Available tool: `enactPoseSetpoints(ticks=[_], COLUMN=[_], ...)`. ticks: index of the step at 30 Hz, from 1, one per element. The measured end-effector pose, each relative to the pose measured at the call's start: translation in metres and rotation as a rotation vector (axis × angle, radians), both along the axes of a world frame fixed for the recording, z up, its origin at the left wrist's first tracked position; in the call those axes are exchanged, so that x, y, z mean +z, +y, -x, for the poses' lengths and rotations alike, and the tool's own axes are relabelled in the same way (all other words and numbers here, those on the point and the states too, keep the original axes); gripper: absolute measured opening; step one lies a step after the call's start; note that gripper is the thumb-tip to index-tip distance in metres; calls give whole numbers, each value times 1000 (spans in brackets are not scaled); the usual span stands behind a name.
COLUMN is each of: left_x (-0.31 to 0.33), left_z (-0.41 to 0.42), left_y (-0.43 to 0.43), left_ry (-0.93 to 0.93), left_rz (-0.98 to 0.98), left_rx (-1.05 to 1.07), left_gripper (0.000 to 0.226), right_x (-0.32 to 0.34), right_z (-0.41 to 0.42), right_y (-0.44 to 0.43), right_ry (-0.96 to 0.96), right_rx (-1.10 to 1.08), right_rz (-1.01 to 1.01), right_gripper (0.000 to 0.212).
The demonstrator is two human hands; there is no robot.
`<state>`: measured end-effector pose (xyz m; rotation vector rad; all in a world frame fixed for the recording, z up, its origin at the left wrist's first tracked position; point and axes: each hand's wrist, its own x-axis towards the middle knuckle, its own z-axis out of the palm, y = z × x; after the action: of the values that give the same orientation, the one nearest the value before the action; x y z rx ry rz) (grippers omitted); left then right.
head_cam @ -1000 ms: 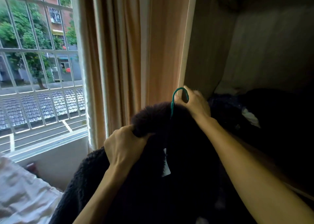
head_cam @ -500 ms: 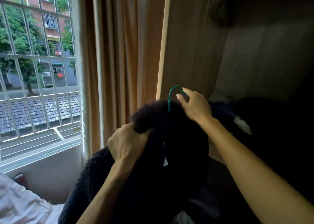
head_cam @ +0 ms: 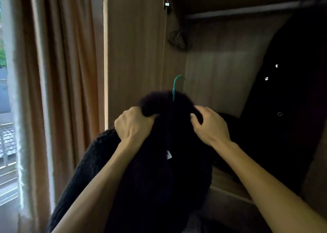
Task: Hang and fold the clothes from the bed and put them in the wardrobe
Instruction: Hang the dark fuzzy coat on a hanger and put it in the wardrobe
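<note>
While our left hand & right hand clamp fingers on the black fleece jacket at frame center, its green hanger hook pokes up w/ the wardrobe rail upper right.

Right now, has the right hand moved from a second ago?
Yes. The right hand dropped from the green hook to the black coat, further right of the wardrobe edge.

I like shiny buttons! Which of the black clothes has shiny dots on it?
The black coat at the right inside the wardrobe. The fluffy one on the green hanger shows only a white tag.
</note>
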<state>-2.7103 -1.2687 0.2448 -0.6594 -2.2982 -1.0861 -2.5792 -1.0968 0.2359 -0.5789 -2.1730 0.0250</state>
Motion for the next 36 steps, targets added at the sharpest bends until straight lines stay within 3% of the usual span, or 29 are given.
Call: enactPoseSetpoints(ticks=[17,24,36], left_x=[177,217,313], left_z=[-31,-30,-3], left_y=[238,312,368], left_ry=[251,337,484], left_rz=[12,58,-135], left_rx=[-215,-152,38], left_gripper=[62,57,41], right_x=[107,137,163], right_z=[-58,-77,-46], right_y=[175,240,315], right_ry=[303,286,303], right_rx=[-42,-108,-116], right_rz=[-251,-242,-281], right_gripper=[40,42,42])
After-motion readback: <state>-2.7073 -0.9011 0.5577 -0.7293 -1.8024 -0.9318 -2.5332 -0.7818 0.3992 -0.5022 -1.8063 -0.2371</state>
